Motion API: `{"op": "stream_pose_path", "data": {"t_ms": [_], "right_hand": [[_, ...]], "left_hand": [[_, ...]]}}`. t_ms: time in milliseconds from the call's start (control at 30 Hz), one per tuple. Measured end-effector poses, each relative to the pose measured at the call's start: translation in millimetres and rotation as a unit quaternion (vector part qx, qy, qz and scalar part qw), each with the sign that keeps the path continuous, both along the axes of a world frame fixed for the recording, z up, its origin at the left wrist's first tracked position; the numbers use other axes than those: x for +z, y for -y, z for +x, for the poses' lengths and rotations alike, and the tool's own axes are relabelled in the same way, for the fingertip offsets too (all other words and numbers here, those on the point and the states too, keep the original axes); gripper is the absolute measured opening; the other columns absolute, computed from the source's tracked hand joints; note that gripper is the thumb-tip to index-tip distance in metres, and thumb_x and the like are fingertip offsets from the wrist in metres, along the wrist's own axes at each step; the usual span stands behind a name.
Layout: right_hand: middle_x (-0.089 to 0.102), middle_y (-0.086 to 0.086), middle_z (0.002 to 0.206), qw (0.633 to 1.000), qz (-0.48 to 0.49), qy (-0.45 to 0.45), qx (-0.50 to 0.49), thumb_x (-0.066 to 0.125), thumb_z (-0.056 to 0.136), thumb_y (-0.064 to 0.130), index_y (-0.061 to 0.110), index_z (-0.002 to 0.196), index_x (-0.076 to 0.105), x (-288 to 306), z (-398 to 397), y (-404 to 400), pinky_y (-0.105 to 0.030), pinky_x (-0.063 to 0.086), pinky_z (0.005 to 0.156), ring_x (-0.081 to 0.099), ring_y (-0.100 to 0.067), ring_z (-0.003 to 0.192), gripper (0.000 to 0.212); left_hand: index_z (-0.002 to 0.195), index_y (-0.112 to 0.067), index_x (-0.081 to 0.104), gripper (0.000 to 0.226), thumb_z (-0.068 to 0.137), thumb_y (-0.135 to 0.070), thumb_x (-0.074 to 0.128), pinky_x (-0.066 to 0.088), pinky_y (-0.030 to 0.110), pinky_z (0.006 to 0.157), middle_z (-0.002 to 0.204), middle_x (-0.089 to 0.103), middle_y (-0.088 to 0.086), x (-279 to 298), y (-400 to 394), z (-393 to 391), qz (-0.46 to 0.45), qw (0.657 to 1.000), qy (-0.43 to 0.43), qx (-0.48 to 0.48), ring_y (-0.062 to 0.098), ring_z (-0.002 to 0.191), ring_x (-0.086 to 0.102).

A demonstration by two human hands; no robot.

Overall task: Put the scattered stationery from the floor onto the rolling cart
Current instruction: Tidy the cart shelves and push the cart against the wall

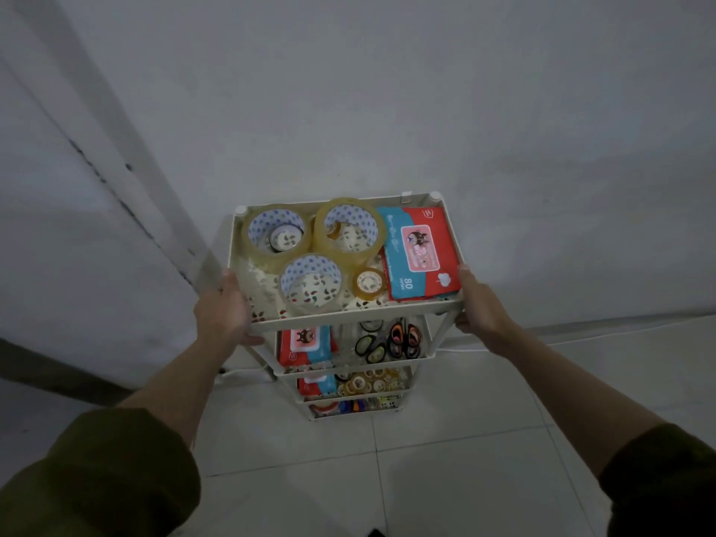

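A cream rolling cart [348,317] with several tiers stands against the white wall. Its top tray holds three large clear tape rolls [350,230], a small tape roll [369,282] and a red and blue wipes pack [420,251]. Lower tiers show another wipes pack [304,344], scissors [403,339] and small tape rings [366,381]. My left hand [224,310] grips the top tray's near left corner. My right hand [478,304] grips its near right corner and post.
The wall [387,110] is right behind the cart, with a vertical ridge [116,157] at the left. Pale floor tiles [426,478] spread in front of me. A white cable [503,344] runs along the base of the wall.
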State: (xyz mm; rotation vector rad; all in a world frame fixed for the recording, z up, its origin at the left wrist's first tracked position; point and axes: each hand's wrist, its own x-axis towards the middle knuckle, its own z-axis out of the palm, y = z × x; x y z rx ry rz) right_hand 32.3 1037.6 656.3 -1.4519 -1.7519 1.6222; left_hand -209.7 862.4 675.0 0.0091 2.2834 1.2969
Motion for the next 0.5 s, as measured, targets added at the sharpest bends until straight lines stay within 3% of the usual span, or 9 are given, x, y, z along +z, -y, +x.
{"op": "stream_pose_path", "data": {"t_ms": [100,200,300,500], "right_hand": [[0.065,-0.008,0.086,1.0,-0.002,-0.004,0.011,0.021,0.097,0.049,0.021,0.083,0.064,-4.6,-9.3,-4.1,-0.024,0.04,0.056,0.055,-0.011,0.063,0.053],[0.066,-0.008,0.085,1.0,0.009,-0.001,0.024,0.02,0.098,0.048,0.016,0.09,0.065,-8.8,-15.8,-6.0,-0.025,0.042,0.056,0.058,-0.013,0.067,0.055],[0.067,-0.005,0.08,0.999,0.009,-0.011,0.035,0.02,0.098,0.046,0.02,0.083,0.065,-10.7,-18.7,-6.6,-0.026,0.043,0.058,0.059,-0.015,0.067,0.054],[0.067,-0.008,0.075,0.999,0.011,-0.02,0.036,0.02,0.098,0.048,0.019,0.076,0.065,-16.0,-20.1,-8.0,-0.025,0.04,0.056,0.055,-0.014,0.061,0.058]], "left_hand": [[0.123,0.002,0.048,0.062,0.096,-0.05,0.026,0.055,0.044,0.047,0.116,0.056,0.026,-1.4,2.3,-14.2,0.002,1.0,-0.006,-0.007,0.047,0.089,0.06],[0.125,0.003,0.046,0.062,0.096,-0.049,0.027,0.052,0.043,0.047,0.113,0.055,0.025,-0.5,3.3,-19.1,0.002,1.0,-0.001,-0.003,0.049,0.094,0.059],[0.125,0.002,0.046,0.062,0.096,-0.05,0.027,0.05,0.044,0.047,0.105,0.053,0.02,0.6,5.9,-19.2,-0.002,1.0,0.008,0.0,0.049,0.094,0.059],[0.128,-0.001,0.045,0.066,0.095,-0.054,0.025,0.051,0.041,0.04,0.116,0.054,0.024,-0.1,8.2,-24.1,-0.013,0.999,0.031,-0.008,0.049,0.092,0.06]]}}
